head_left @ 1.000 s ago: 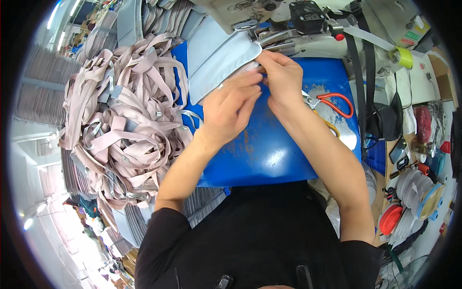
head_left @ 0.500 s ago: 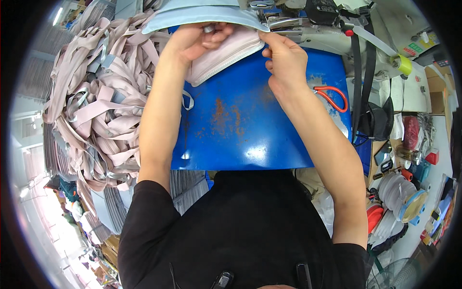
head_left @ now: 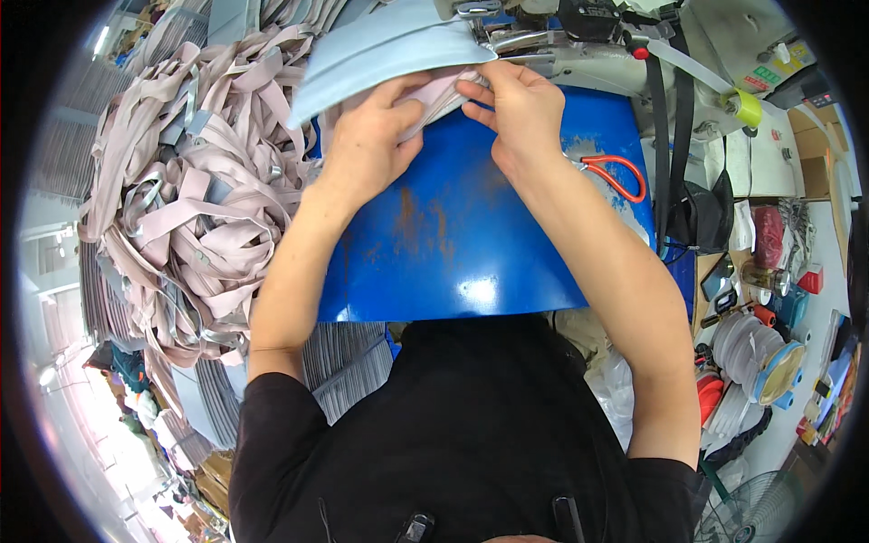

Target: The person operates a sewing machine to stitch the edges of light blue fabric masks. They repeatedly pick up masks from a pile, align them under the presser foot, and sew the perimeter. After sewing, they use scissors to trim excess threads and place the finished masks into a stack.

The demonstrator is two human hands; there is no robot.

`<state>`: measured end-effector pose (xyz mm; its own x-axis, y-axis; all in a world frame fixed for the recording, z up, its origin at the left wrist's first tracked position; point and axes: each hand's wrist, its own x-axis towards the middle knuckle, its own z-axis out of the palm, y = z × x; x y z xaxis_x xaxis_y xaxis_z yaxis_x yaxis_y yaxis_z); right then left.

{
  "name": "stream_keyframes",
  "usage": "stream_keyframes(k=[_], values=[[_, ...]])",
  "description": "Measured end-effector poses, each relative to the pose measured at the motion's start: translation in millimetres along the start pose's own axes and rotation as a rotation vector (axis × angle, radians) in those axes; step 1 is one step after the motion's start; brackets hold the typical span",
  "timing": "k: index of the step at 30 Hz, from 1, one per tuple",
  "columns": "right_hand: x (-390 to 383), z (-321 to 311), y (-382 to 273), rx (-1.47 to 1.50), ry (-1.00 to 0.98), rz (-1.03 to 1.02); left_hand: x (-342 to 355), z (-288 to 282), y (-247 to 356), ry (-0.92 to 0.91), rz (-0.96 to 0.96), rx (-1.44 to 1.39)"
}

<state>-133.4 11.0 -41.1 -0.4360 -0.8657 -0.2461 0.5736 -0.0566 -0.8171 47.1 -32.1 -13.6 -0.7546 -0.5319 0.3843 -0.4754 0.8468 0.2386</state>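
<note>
A light blue fabric panel lies at the top of the view, its far corner by the metal foot of a sewing machine. Beneath its near edge shows a pale pink fabric piece. My left hand has its fingers curled round the pink piece's edge, the fingertips partly hidden by the cloth. With thumb and forefinger pressed together, my right hand pinches the blue panel's right corner, close to the machine; its other fingers are bent beside the pink layer.
Red-handled scissors lie on the blue worktop, right of my right wrist. A tangled heap of pink fabric strips rises on the left, above stacked grey panels. Black straps hang at the right, near thread spools.
My left hand has turned from palm-up to back-up and come nearer, closing on the pink cloth. The blue panel's left side has swung down; my right hand shifted slightly left.
</note>
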Motion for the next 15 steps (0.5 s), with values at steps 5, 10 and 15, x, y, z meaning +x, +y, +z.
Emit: stream_keyframes(k=[5,10,15], values=[[0.7,-10.3,-9.9,-0.144,-0.073,-0.013,29.8,-19.6,43.0,-0.193,0.246,0.234],[-3.3,-6.7,-35.0,-0.329,-0.187,0.127,37.4,-13.2,63.8,-0.228,0.213,0.235],[10.6,-17.4,-15.6,-0.260,-0.172,0.102,37.5,-18.0,76.8,-0.231,0.081,0.108]])
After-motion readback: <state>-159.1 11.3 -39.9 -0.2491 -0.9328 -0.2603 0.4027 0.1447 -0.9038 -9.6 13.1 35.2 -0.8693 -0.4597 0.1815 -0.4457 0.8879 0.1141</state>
